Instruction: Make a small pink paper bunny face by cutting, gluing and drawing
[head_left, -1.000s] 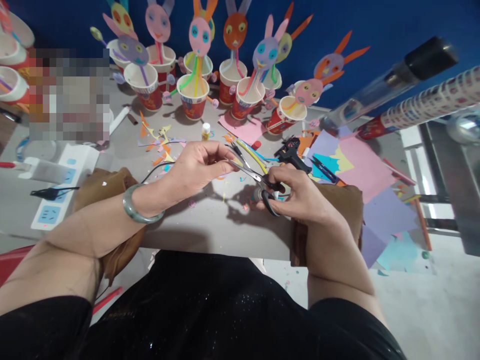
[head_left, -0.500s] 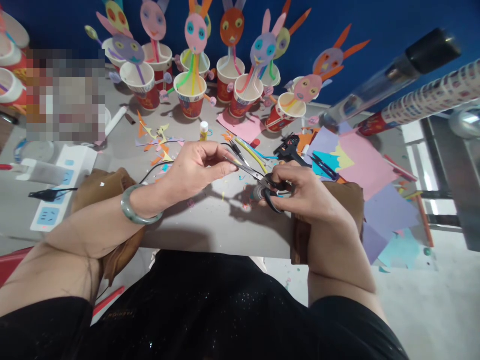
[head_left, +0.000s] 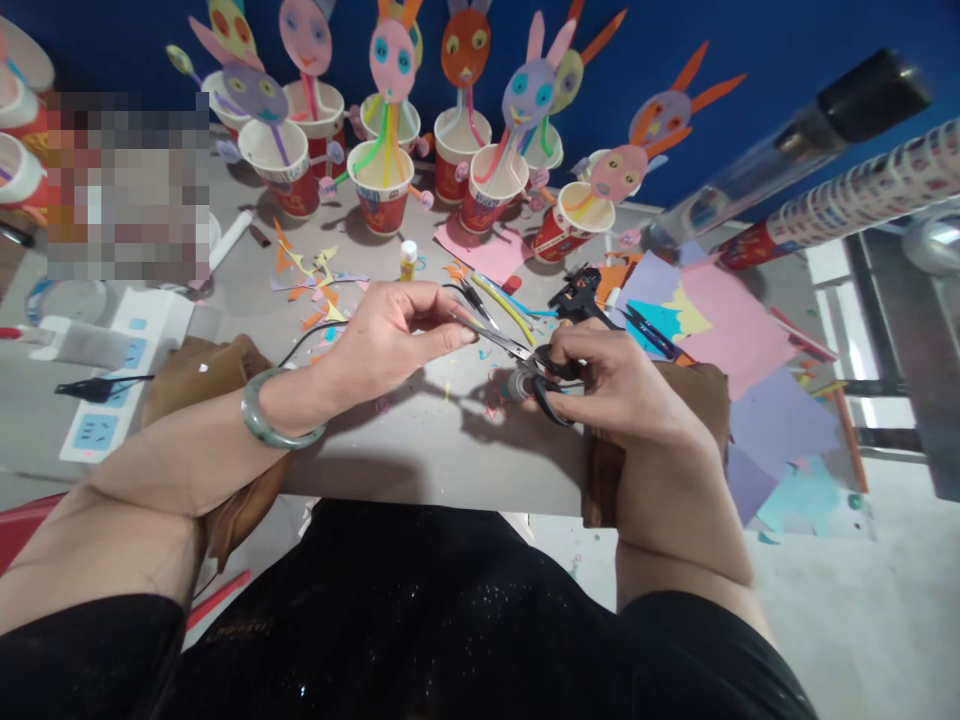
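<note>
My right hand (head_left: 604,380) grips a pair of scissors (head_left: 511,346) with black handles, its thumb and fingers in the loops. The blades point left and up toward the fingertips of my left hand (head_left: 409,335). Thumb and fingers of that hand are pinched together at the blade tips; what lies between them is too small to make out. A greenish bangle (head_left: 279,420) circles my left wrist. Below the scissors, partly hidden by them, a small clear roll (head_left: 517,385) rests on the grey table (head_left: 420,450).
Behind my hands stand several red paper cups (head_left: 381,200) with paper rabbit heads. A glue stick (head_left: 408,262), paper scraps (head_left: 319,285), a black glue gun (head_left: 581,290) and coloured paper sheets (head_left: 739,320) lie about. At left is a white power strip (head_left: 127,370).
The scissor handles have spread a little farther apart in my right hand. My left hand keeps its pinch at nearly the same spot.
</note>
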